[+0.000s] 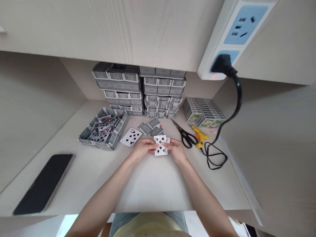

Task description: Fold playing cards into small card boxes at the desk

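Both my hands pinch playing cards (160, 149) above the near part of the desk. The front card is an eight of spades, face up; a card with a Q corner shows behind its right edge. My left hand (142, 148) grips the left side, thumb on top. On the right side, my right hand (176, 148) grips with its thumb on the face. Just beyond lie several grey-backed pieces made of cards (151, 126), partly hidden by the held cards. Left of them rests a face-up spade card (130, 137).
At left stands a tray made of cards (115, 143) with loose cards inside; a black phone (44, 182) lies nearer. Stacked card boxes (163, 86) fill the back. At right are scissors (187, 136), a yellow glue gun (201, 135), its cord, card packs (204, 112) and a power strip (214, 52).
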### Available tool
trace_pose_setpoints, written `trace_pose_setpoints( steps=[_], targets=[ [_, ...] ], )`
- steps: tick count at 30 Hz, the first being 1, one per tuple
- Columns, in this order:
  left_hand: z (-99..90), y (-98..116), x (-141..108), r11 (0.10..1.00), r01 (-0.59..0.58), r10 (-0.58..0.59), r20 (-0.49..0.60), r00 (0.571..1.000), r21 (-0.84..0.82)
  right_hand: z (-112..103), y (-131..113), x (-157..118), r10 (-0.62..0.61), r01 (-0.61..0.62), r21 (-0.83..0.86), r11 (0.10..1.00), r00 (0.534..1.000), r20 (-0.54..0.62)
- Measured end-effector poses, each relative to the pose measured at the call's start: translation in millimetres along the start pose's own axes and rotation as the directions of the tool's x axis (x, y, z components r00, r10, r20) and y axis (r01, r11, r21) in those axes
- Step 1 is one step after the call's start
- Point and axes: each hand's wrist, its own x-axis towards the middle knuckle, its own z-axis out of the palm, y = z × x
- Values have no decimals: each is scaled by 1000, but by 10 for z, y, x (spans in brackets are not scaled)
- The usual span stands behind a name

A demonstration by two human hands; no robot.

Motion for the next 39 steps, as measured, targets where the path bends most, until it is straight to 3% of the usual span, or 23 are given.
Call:
trace_pose_setpoints(
  steps=[5, 14, 20, 23, 27, 29, 32, 35, 39],
  targets=[
    [-111, 105, -16, 999, 40, -38, 98, 994, -20, -6, 0, 14, 9, -8, -7, 1000, 998, 54],
    [-103, 8, 42, 999, 18, -19, -28, 999, -41, 17, 19, 4, 22, -21, -54, 998, 1000, 6],
    [-2, -55, 53, 995, -94, 98, -108, 989, 36, 30, 63, 14, 12, -13, -45, 999, 1000, -18],
    [69, -112, 63, 948, -232, 275, -197, 941, 218, 52, 96, 25, -6, 5, -29, 1000, 1000, -23],
    [124, -168, 62, 769, -348, 545, -266, 795, 536, 115, 137, 12, -28, 28, -36, 999, 1000, 6],
    [135, -177, 54, 714, -354, 598, -262, 758, 604, 146, 151, -4, -40, 41, -44, 998, 999, 27],
    [145, -180, 46, 700, -355, 605, -252, 755, 620, 169, 161, -17, -56, 58, -52, 997, 998, 41],
    [161, -175, 49, 741, -383, 589, -261, 764, 552, 151, 151, -7, -85, 87, -53, 995, 996, 40],
    [172, -153, 63, 822, -409, 522, -237, 819, 397, 77, 97, 31, -121, 122, -75, 990, 992, 21]
  ],
)
